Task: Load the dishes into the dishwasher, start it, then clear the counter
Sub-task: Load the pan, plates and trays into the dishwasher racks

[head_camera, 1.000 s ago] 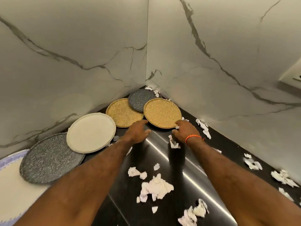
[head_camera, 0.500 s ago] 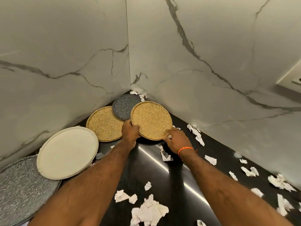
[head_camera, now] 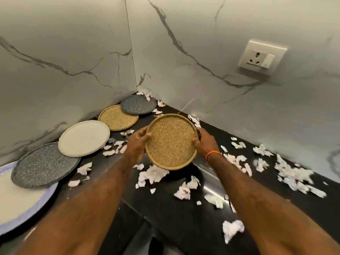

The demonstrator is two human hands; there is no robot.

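Plate (head_camera: 171,142): round, tan, speckled | left hand (head_camera: 137,144); right hand (head_camera: 205,144): grip clasping rim

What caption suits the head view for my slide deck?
Both hands, left hand and right hand, lift a speckled tan plate above the paper-strewn black counter.

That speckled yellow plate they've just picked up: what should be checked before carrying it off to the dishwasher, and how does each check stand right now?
1. Both hands on the round speckled yellow plate: ok; left hand and right hand grip opposite rims.
2. Plate off the black counter: ok, it is held above it.
3. Plate level: not ok, it tilts toward the camera.
4. Plate free of paper: ok, none shows on its face.
5. Remaining plates: not ok; a second yellow plate, small grey speckled plate and white plate wait.
6. Dishwasher open: cannot tell, out of view.
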